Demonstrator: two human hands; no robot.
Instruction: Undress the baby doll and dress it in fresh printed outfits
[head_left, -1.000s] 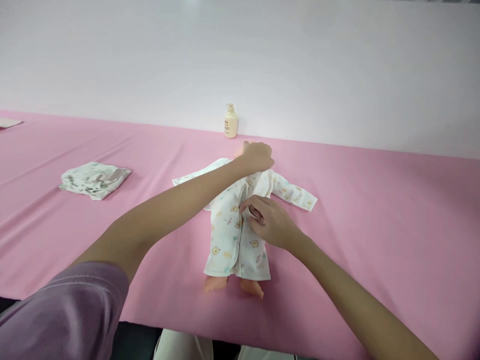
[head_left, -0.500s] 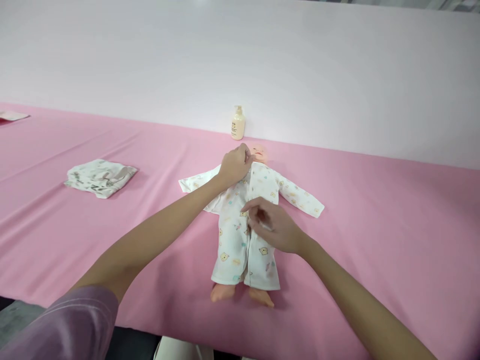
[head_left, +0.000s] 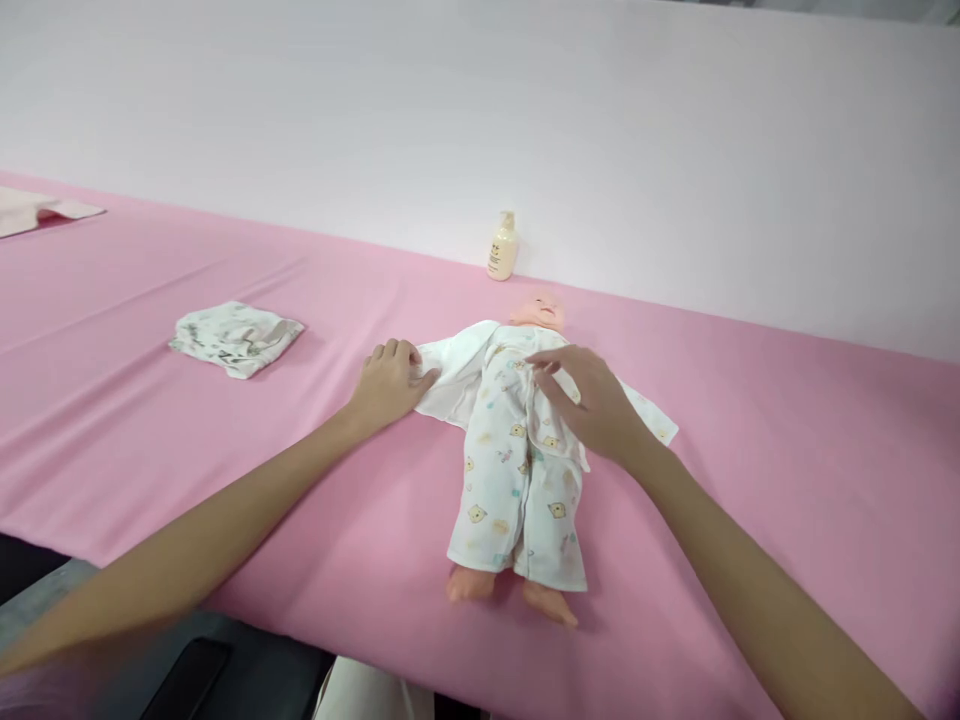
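A baby doll lies on its back on the pink cover, its bare feet toward me. It wears white pants and a white jacket with small bear prints; the jacket's left-hand panel is spread outward. My left hand curls around the end of the sleeve on that side, thumb against the cloth. Over the doll's chest, my right hand is loosely bent, thumb and fingers apart, with the fingertips at the jacket front. Whether they touch the cloth I cannot tell.
A cream pump bottle stands by the wall behind the doll's head. To the left lies a folded white printed cloth; a pale pink cloth is at the far left. A dark phone-like object sits below the table edge.
My left hand has moved from the jacket's collar down and left to the sleeve end. The jacket's left panel now lies folded outward. My right hand has shifted up the chest. The view has turned slightly left.
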